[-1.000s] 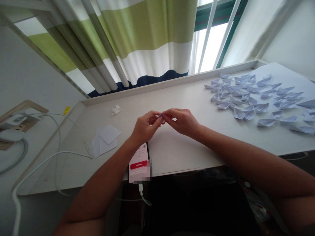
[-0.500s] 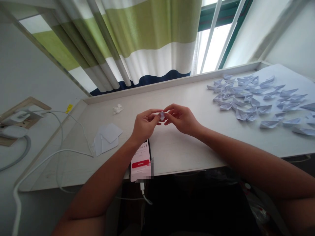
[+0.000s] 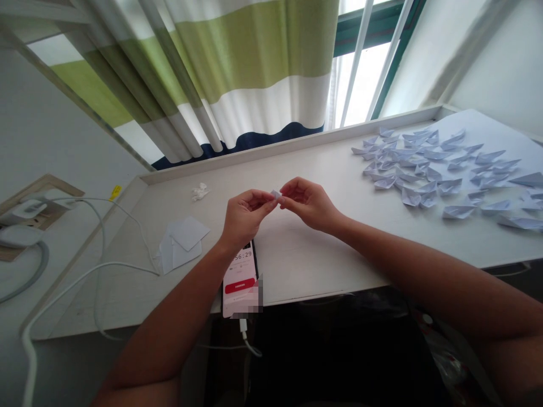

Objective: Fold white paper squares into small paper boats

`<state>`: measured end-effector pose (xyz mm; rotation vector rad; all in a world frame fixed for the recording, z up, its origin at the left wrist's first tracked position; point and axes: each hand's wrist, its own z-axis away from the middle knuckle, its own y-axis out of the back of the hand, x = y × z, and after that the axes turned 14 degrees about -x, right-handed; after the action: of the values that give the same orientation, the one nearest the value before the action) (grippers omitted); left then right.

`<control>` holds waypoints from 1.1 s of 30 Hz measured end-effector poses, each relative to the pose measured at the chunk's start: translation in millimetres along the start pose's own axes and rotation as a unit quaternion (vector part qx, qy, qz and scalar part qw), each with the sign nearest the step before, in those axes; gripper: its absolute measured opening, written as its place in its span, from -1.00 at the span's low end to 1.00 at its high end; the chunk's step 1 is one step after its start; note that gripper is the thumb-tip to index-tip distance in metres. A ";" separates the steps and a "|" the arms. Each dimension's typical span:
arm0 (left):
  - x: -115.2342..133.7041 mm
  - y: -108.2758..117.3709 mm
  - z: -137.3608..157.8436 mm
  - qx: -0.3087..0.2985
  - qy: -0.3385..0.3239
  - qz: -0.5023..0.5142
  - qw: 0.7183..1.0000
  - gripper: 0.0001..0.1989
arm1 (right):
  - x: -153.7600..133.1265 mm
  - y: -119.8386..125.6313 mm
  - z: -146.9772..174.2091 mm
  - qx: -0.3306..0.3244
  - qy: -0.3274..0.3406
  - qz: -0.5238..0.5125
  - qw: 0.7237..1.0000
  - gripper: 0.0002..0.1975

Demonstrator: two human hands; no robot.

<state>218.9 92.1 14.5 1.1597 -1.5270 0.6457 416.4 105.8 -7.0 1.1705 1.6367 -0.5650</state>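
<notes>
A small folded piece of paper (image 3: 275,194) is held up between my two hands over the middle of the desk. My left hand (image 3: 247,215) pinches it from the left between thumb and fingertips. From the right, the thumb and fingers of my right hand (image 3: 308,203) close on its other side. Most of the paper is hidden by my fingertips, so its exact shape is unclear. Below my left wrist lies a phone (image 3: 240,282) with a lit screen, plugged into a white cable.
Many folded paper boats (image 3: 428,164) cover the desk's right side. Loose paper sheets (image 3: 186,240) lie left of the phone, with a crumpled tissue (image 3: 200,191) behind them. White cables (image 3: 114,265) run from a wall socket (image 3: 40,212) across the left edge. A curtain (image 3: 254,62) hangs behind the desk.
The folded paper has turned between my fingertips and shows a pointed top now. My right-hand fingers have shifted slightly upward around it. The whole view has moved a little.
</notes>
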 end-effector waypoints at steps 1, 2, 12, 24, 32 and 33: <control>-0.3 0.2 0.0 -0.001 -0.006 0.000 1.000 -0.66 | 0.2 0.3 -0.3 -0.005 -0.001 -0.001 1.000 -0.49; -0.6 0.5 -0.1 -0.003 -0.008 0.000 1.000 -0.65 | 0.1 0.4 -0.4 -0.009 -0.001 0.001 1.000 -0.50; -0.4 -1.7 2.2 -0.031 0.003 -0.007 0.999 -0.56 | -7.8 -2.5 2.1 0.000 0.017 0.042 0.999 -0.59; 3.1 4.5 1.3 -0.019 -0.040 -0.085 0.995 -0.72 | -10.1 -0.2 0.7 -0.030 -0.001 -0.033 0.999 -0.57; -3.4 -3.7 0.0 0.038 -0.051 -0.026 0.998 -0.61 | -10.6 -5.0 0.3 -0.003 -0.012 -0.104 0.995 -0.54; -2.1 -3.6 0.0 0.041 -0.051 -0.021 0.998 -0.60 | -10.3 -4.8 0.1 0.000 -0.015 -0.108 0.994 -0.53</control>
<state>222.1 91.4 12.0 1.2999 -1.5697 0.6352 412.5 99.3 1.5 0.9855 1.7499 -0.7148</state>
